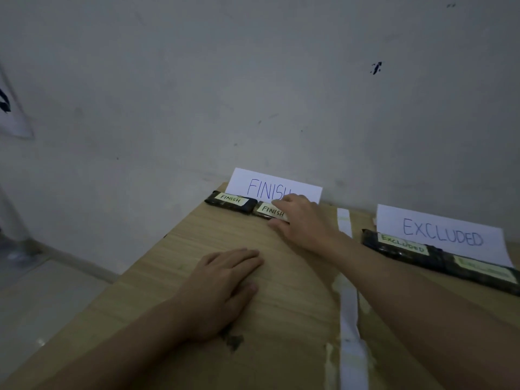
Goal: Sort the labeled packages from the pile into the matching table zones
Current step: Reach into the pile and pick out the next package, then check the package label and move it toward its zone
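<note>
We look down at a pale wooden desk (213,235) pushed against a grey, scuffed wall (253,80). A strip of white tape (348,299) runs from the desk's far edge toward its near edge, splitting the surface into two zones.

At the far edge of the right zone a white paper sign (439,235) leans on the wall, handwritten EXCLUDED. Just before it lie two dark flat packages end to end: the EXCLUDED package (399,244) nearer the tape, its pale label readable, and a second dark package (484,273) toward the right edge, its label too blurred to read.

At the far edge of the left zone stands a smaller white sign (253,184) reading FINISH, its last letter hidden behind a hand. In front of it, two small dark packages lie in a row, touching or nearly so. The left FINISH package (230,202) sits at the far left corner, untouched. The right FINISH package (268,211) lies beside it.

Our right hand (304,220) reaches across the tape and grasps the right FINISH package's right end, fingers (281,204) curled over its top and thumb at its near side.

Our left hand (225,280) rests palm down on bare wood in the left zone, fingers released, straight and holding nothing.
</note>
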{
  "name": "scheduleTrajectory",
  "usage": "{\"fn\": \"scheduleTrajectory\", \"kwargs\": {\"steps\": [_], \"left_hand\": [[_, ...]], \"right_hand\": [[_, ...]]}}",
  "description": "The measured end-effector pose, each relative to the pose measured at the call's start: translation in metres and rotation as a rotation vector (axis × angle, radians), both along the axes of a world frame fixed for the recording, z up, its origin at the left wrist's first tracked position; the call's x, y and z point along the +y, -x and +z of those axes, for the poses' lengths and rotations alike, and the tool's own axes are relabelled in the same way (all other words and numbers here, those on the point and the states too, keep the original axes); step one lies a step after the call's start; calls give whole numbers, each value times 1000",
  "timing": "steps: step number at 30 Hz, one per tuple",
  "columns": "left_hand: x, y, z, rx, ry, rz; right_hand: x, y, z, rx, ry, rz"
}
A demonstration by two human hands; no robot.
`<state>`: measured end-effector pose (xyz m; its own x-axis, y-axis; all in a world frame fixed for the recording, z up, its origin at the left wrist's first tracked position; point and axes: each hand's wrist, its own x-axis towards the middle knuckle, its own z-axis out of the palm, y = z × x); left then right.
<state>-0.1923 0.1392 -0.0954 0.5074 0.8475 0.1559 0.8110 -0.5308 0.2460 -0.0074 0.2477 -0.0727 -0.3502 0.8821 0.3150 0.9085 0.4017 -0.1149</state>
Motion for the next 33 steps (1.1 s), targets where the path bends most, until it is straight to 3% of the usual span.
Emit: {"fn": "scheduleTrajectory", "kwargs": {"steps": [5, 11, 17, 29, 33], "left_hand": [[-3, -13, 28, 109, 62, -20], [-44, -68, 79, 52, -33, -162], [-109, -137, 105, -52, -75, -306], [-201, -251, 91, 6, -15, -485], [-218, -261, 79, 35, 5, -484]], "right_hand": [[-35, -25, 28, 8, 71, 62], [-116, -74, 62, 47, 118, 134], [-214, -143, 72, 73, 98, 51], [-379, -264, 54, 51, 156, -192], [-408, -273, 36, -125, 222, -386]]}}
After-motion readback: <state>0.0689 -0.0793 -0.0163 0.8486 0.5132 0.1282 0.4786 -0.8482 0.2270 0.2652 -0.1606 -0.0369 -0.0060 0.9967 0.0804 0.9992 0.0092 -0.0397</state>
